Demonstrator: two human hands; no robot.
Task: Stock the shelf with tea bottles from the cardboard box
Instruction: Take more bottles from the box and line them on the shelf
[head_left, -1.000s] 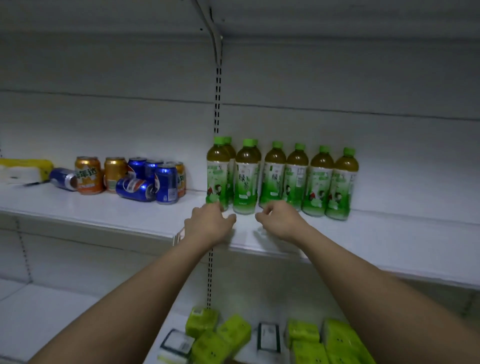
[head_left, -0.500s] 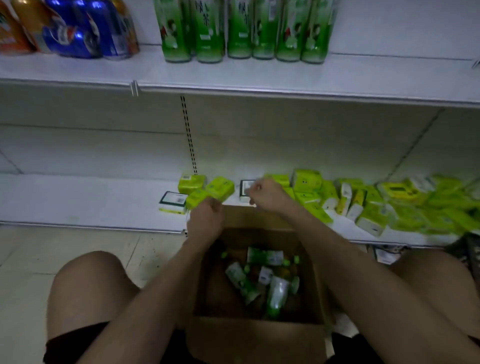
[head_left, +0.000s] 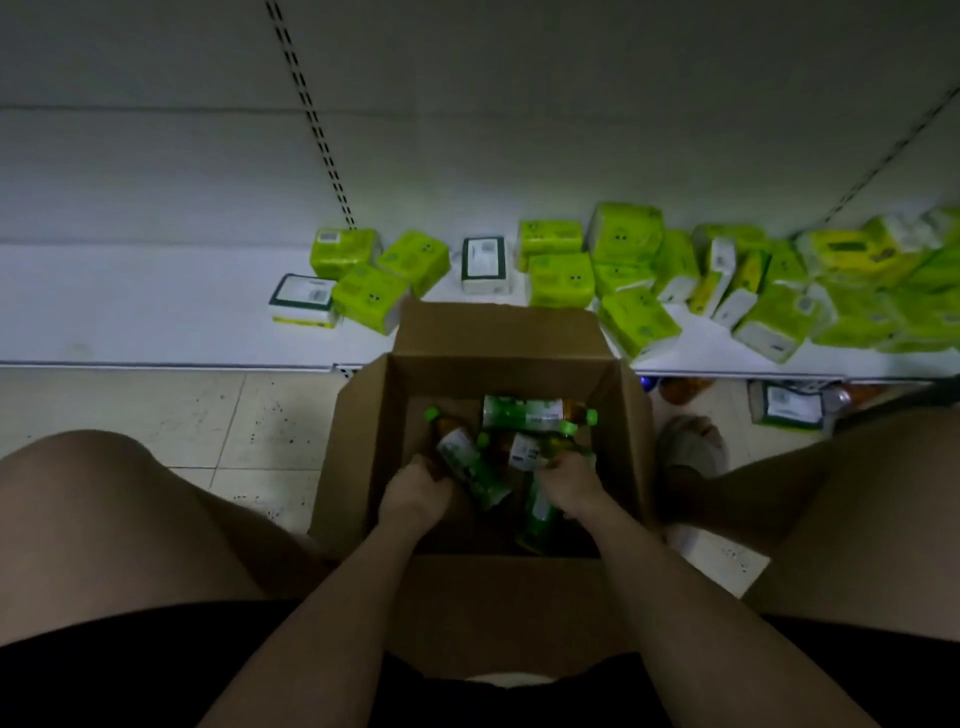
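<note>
An open cardboard box (head_left: 498, 332) stands on the floor between my knees, in front of the low shelf. Several green-capped tea bottles lie loose in it: one across the back (head_left: 530, 410), one slanting at the left (head_left: 467, 465), one upright-ish at the right (head_left: 537, 514). My left hand (head_left: 415, 493) is down in the box with its fingers curled round the slanting left bottle. My right hand (head_left: 569, 483) is closed over the top of the right bottle. The shelf with the standing bottles is out of view.
The bottom shelf (head_left: 156, 312) behind the box holds many green tissue packs (head_left: 561, 278) and white packs (head_left: 483, 265). My bare knees (head_left: 104, 519) flank the box on the tiled floor (head_left: 260, 415). A slipper (head_left: 691, 447) and another pack (head_left: 787, 405) lie at the right.
My view has dropped from the upper shelf to the box. Both hands have gone from the shelf edge down into the box and closed on bottles.
</note>
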